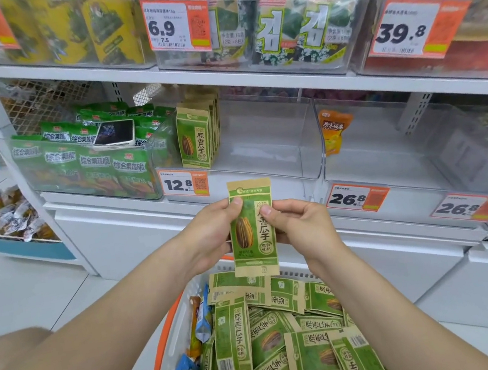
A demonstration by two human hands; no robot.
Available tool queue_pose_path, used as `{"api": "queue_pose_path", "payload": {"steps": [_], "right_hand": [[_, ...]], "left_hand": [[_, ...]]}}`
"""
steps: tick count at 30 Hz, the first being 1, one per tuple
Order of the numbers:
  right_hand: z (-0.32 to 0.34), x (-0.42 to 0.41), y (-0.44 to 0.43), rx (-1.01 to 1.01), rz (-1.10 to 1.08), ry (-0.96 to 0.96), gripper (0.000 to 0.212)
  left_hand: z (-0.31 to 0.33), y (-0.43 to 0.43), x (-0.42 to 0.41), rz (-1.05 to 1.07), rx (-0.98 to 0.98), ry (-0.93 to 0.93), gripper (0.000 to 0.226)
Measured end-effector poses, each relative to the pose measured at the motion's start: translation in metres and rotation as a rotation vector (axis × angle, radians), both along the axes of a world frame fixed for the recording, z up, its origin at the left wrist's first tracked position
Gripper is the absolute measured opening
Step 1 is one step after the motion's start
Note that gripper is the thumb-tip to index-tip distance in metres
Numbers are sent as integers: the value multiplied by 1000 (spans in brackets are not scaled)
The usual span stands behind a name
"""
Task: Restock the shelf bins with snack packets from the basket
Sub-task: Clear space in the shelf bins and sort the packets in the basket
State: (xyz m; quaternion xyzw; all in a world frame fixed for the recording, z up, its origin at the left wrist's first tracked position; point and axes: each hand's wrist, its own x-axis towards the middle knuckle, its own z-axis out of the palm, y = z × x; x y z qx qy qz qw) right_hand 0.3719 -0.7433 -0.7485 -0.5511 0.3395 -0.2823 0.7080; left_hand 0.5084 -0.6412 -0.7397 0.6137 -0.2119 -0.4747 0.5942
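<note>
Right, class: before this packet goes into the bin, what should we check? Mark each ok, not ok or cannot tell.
1. Grip: left hand and right hand both pinch the packet: ok.
2. The packet is upright, front facing the camera: ok.
3. The bin holds a matching row: ok.
4. Free space beside the row: ok.
5. The packet's back and seal are sound: cannot tell.

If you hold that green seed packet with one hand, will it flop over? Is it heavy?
Probably not floppy: the packet is flat and upright though the left hand and right hand pinch only its edges. Likely light, since fingertips alone carry it. Alone it may tip: the bin's packets stand pressed in a row.
</note>
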Motion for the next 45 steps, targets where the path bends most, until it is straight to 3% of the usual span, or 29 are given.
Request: {"api": "queue_pose_path", "payload": {"steps": [3, 8, 11, 14, 17, 19, 21, 26, 34, 45], "right_hand": [[0, 2, 2, -48, -34, -18, 24], [4, 11, 5, -315, -9, 11, 26], [19, 21, 6, -396, -24, 2, 23], [39, 32, 8, -553, -96, -47, 19], [56, 51, 6, -674, -168, -124, 22], [64, 69, 4, -741, -210, -178, 23], [70, 90, 1, -795, -232, -188, 22], [60, 145, -20, -864, -181, 78, 14], [50, 213, -46, -769, -62, 419, 24], [43, 239, -49, -681, -178, 583, 20]], "left_hand": [[5, 0, 2, -1, -23, -34, 36], [24, -1, 11, 48, -125, -116, 34], [38, 0, 23, 91, -147, -304, 35], [52, 0, 43, 261, -67, -461, 44], [56, 3, 72, 395, 45, -793, 21], [51, 8, 92, 321, 220, -1070, 25], [47, 11, 104, 232, 368, -1234, 35], [50, 12, 99, 140, 570, -1527, 26], [54, 9, 113, 160, 554, -1547, 25], [54, 6, 117, 166, 558, -1661, 17]]}}
